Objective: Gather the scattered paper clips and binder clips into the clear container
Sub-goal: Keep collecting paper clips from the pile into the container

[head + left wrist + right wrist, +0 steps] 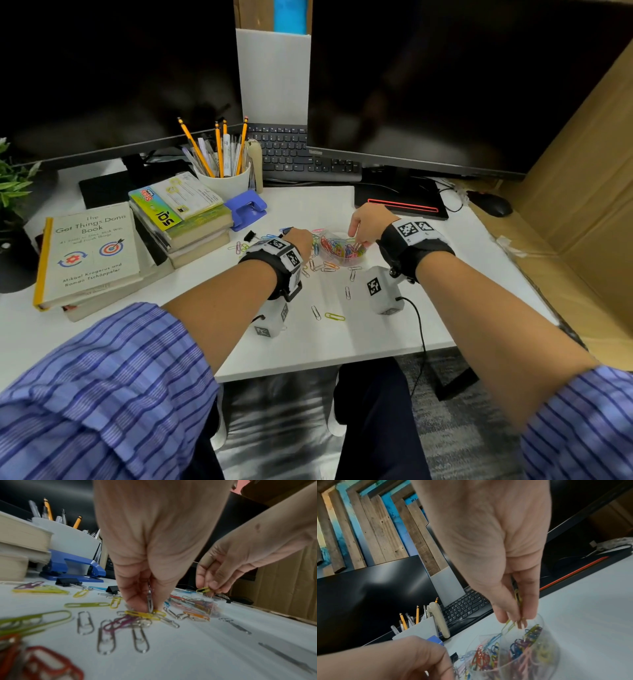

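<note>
A clear container half full of coloured paper clips sits on the white desk. My left hand is just left of it, fingertips down on the desk, pinching a silver paper clip upright over a pile of loose clips. My right hand hovers over the container, pinching a yellow-green paper clip at the rim. Two black binder clips lie behind the left hand. More loose clips lie nearer me.
A blue hole punch, stacked books and a white pen cup stand to the left. A keyboard and monitor bases are behind. Cardboard walls the right side. A black cable trails off the front edge.
</note>
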